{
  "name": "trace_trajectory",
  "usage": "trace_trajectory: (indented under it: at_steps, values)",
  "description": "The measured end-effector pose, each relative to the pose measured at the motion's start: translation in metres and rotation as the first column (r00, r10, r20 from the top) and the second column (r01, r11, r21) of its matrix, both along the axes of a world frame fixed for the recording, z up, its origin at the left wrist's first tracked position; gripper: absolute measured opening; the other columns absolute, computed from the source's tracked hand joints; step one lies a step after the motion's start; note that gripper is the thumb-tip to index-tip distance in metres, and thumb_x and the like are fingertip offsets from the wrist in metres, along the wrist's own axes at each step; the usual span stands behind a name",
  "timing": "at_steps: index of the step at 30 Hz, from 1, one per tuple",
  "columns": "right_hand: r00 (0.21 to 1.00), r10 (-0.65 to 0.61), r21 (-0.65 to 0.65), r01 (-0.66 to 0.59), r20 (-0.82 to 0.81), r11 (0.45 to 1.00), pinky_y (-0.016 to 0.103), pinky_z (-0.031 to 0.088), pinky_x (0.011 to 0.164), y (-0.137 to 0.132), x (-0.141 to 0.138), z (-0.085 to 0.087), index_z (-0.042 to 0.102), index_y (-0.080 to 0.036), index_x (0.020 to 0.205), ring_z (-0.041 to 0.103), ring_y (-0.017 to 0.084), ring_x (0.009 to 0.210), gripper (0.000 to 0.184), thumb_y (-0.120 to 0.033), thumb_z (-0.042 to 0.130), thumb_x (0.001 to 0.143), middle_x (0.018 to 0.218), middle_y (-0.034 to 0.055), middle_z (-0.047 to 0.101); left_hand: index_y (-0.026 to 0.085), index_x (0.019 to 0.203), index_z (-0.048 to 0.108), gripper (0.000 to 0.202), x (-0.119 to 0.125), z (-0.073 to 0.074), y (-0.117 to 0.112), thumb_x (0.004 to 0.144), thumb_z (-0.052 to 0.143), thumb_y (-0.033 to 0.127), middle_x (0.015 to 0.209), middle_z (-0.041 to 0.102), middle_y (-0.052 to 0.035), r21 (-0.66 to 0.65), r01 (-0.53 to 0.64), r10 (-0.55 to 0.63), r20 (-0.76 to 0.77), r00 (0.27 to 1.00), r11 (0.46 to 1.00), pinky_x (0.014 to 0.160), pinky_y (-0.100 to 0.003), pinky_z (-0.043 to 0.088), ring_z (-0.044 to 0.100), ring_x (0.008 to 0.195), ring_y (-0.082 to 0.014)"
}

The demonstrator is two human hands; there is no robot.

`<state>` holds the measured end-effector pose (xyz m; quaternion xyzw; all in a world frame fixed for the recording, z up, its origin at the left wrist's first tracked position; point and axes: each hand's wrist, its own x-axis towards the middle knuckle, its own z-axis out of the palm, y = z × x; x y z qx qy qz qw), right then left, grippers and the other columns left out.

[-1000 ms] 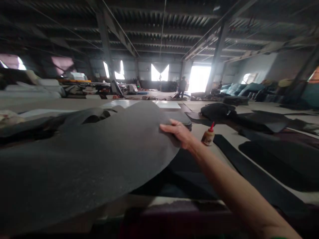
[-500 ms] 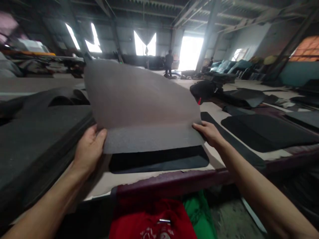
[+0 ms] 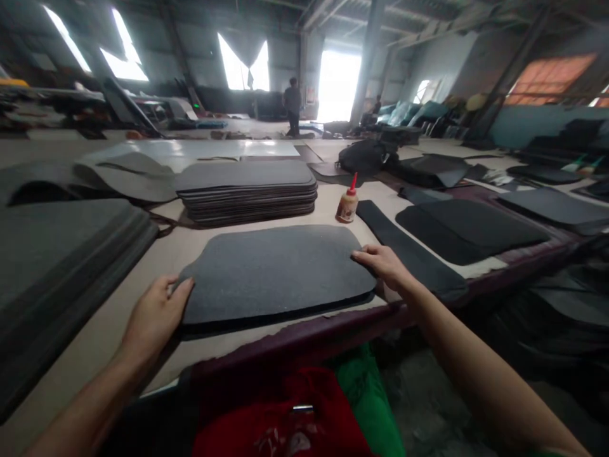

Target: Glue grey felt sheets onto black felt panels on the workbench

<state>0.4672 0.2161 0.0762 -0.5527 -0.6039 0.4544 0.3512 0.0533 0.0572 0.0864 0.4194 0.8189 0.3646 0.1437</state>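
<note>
A grey sheet with rounded corners lies nearly flat over a black piece on the table in front of me. My left hand grips its left edge, thumb on top and fingers beneath. At the right edge, my right hand pinches the same sheet between thumb and fingers. A dark strip of the black piece shows under the sheet's near edge. Just beyond stands a neat stack of similar grey sheets. Right of that stack is a glue bottle with a red nozzle, upright.
A thick pile of dark sheets fills the left side. On the right lie a long dark strip and black panels. Purple cloth hangs over the table's near edge. A person stands far back.
Both hands have brought the grey sheet down from a raised, tilted position to lie over the black piece. The stack and glue bottle behind it have come into view.
</note>
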Motion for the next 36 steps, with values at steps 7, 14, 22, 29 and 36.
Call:
trace_trajectory:
  at_steps: [7, 14, 22, 29, 36]
  values:
    - [0.992, 0.022, 0.042, -0.027, 0.123, 0.999, 0.024, 0.031, 0.047, 0.0, 0.002, -0.004, 0.057, -0.019, 0.07, 0.047, 0.012, 0.051, 0.036, -0.053, 0.071, 0.073, 0.056, -0.0042, 0.052, 0.015, 0.127, 0.056, 0.06, -0.008, -0.004, -0.001, 0.088, 0.048, 0.06, 0.102, 0.067, -0.0121, -0.098, -0.025, 0.009, -0.164, 0.986, 0.995, 0.07, -0.034, 0.05, 0.066, 0.089, -0.0297]
    - [0.97, 0.034, 0.095, -0.059, 0.243, 0.994, 0.024, 0.029, 0.049, -0.003, 0.007, -0.006, 0.058, -0.019, 0.067, 0.046, 0.012, 0.055, 0.037, -0.053, 0.071, 0.074, 0.057, -0.0046, 0.05, 0.014, 0.129, 0.055, 0.067, -0.011, -0.006, -0.002, 0.086, 0.044, 0.064, 0.119, 0.066, -0.0187, -0.158, -0.054, 0.003, -0.307, 0.952, 0.986, 0.087, -0.043, 0.051, 0.064, 0.107, -0.0373]
    - [0.963, 0.031, 0.105, -0.061, 0.269, 0.993, 0.023, 0.03, 0.051, -0.005, 0.011, -0.008, 0.061, -0.019, 0.071, 0.047, 0.012, 0.058, 0.034, -0.051, 0.073, 0.074, 0.06, -0.0046, 0.052, 0.018, 0.127, 0.055, 0.066, -0.011, -0.01, -0.004, 0.086, 0.044, 0.068, 0.111, 0.067, -0.0154, -0.183, -0.067, 0.006, -0.312, 0.95, 0.981, 0.079, -0.038, 0.049, 0.065, 0.098, -0.0352]
    - [0.984, 0.024, 0.049, -0.033, 0.178, 0.998, 0.024, 0.031, 0.049, -0.007, 0.009, -0.004, 0.058, -0.018, 0.07, 0.046, 0.011, 0.053, 0.036, -0.052, 0.07, 0.072, 0.057, -0.0044, 0.051, 0.018, 0.122, 0.057, 0.065, -0.006, -0.01, -0.004, 0.084, 0.043, 0.069, 0.101, 0.068, -0.0122, -0.193, -0.047, -0.019, -0.326, 0.945, 0.98, 0.071, -0.036, 0.047, 0.065, 0.088, -0.0328]
    - [0.992, 0.027, 0.041, -0.032, 0.126, 0.999, 0.023, 0.03, 0.048, -0.008, 0.01, -0.002, 0.056, -0.019, 0.067, 0.043, 0.01, 0.052, 0.034, -0.049, 0.072, 0.069, 0.056, -0.0046, 0.049, 0.019, 0.122, 0.057, 0.066, -0.009, -0.014, -0.005, 0.086, 0.042, 0.072, 0.108, 0.069, -0.0135, -0.209, -0.042, -0.031, -0.333, 0.942, 0.977, 0.075, -0.037, 0.049, 0.066, 0.094, -0.0342]
